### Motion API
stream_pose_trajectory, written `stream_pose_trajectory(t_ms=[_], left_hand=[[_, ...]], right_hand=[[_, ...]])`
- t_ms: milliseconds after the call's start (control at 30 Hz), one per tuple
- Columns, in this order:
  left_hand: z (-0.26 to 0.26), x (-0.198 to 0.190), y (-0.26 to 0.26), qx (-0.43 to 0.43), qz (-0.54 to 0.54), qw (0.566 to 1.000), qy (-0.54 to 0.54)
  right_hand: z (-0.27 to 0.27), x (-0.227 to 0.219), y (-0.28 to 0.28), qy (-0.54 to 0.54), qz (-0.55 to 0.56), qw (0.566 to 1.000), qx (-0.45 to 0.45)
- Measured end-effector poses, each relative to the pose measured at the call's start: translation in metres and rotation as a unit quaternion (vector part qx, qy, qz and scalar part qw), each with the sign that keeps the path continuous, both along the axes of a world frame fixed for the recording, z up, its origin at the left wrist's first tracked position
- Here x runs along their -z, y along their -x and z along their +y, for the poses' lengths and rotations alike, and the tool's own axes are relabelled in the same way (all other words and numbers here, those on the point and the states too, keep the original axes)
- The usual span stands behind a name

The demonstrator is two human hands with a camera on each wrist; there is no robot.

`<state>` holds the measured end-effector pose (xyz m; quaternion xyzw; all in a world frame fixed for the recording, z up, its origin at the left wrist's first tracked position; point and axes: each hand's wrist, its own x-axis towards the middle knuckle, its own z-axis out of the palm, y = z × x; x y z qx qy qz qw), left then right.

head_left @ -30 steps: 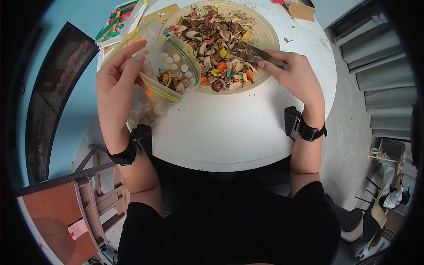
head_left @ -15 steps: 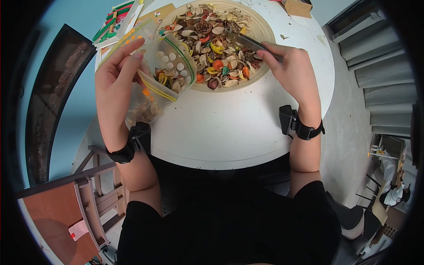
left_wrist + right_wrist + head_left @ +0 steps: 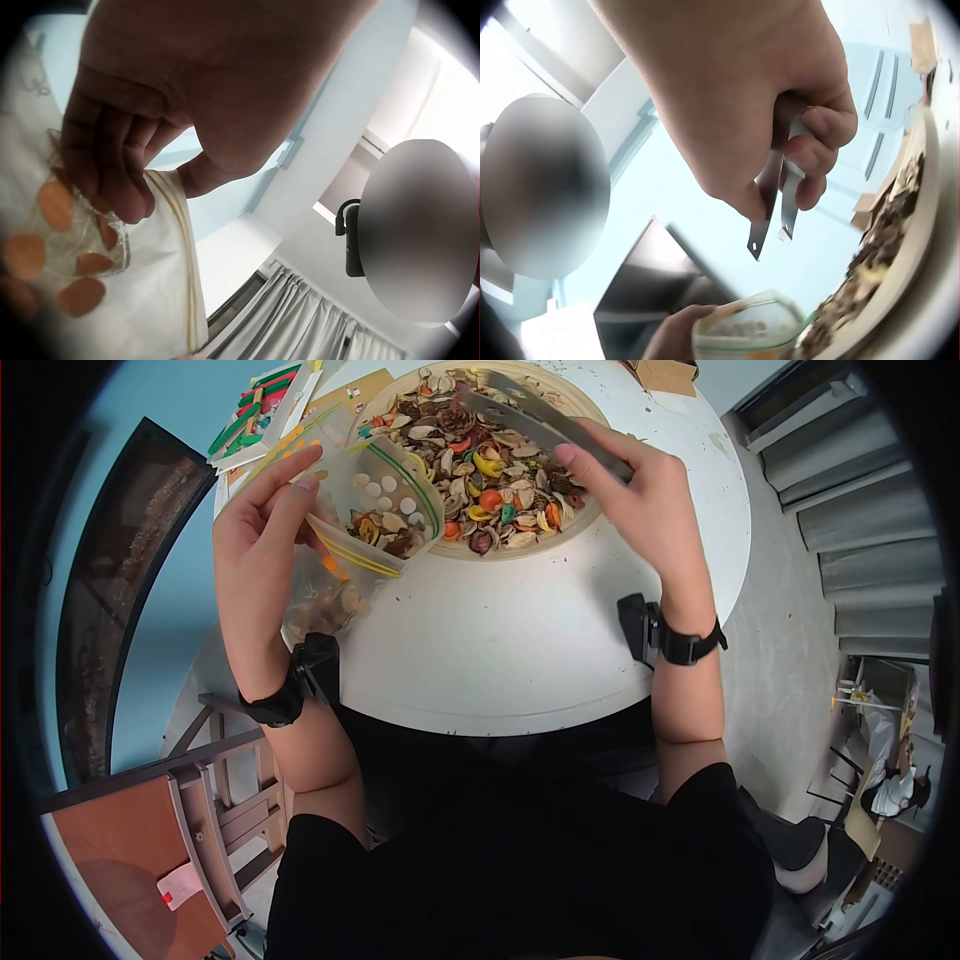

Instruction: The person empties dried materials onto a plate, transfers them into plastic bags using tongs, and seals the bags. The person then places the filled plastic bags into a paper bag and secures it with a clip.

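In the head view, the left hand (image 3: 258,550) pinches the rim of a clear zip bag (image 3: 408,490) with white dots; its mouth gapes and dried petals lie inside. The left wrist view shows fingers and thumb gripping the bag (image 3: 142,285), which has orange dots on it. Metal tongs (image 3: 545,430) are held in the right hand (image 3: 650,500) above a round plate (image 3: 590,520) heaped with potpourri (image 3: 490,470). In the right wrist view the two tong arms (image 3: 769,217) stand slightly apart; a small pale bit seems to be at one tip.
A white tray with red and green pieces (image 3: 262,410) sits at the back left of the white table (image 3: 490,650). At the back right is a cardboard box (image 3: 665,375). A second bag with dried pieces (image 3: 325,600) hangs or lies below the left hand. Small crumbs dot the tabletop.
The right hand and tongs have lifted and shifted left, the tips now over the plate's back part. The left hand keeps its hold on the bag. The head view has shifted slightly.
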<state>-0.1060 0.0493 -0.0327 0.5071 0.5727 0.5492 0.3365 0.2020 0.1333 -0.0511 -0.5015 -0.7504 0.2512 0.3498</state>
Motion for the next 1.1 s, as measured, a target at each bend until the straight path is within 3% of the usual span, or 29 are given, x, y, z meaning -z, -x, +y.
stream_pose_trajectory(t_ms=[67,167,467,667,767,1000,1100], left_hand=[[0.000,0.000,-0.001,0.004,-0.001,1.000,0.000],[-0.001,0.001,0.004,0.017,0.015,1.000,0.009],[-0.004,0.001,0.007,0.018,0.013,1.000,0.013],[-0.003,0.002,0.007,0.018,0.010,1.000,0.014],[-0.002,0.001,0.002,0.008,-0.001,1.000,0.004],[-0.001,0.001,0.002,0.006,-0.015,1.000,-0.005],[-0.002,0.001,0.002,0.003,-0.014,1.000,-0.008]], right_hand=[[0.013,0.000,-0.006,0.024,-0.122,0.990,0.063],[0.025,0.021,-0.012,-0.004,-0.150,0.988,0.048],[0.016,0.020,-0.006,-0.063,-0.238,0.968,0.057],[0.012,0.010,-0.007,-0.085,-0.183,0.978,0.052],[0.004,0.002,-0.006,-0.088,-0.079,0.993,0.017],[-0.032,-0.029,0.009,0.022,0.013,0.993,-0.111],[0.007,0.002,-0.013,-0.006,0.118,0.992,-0.054]])
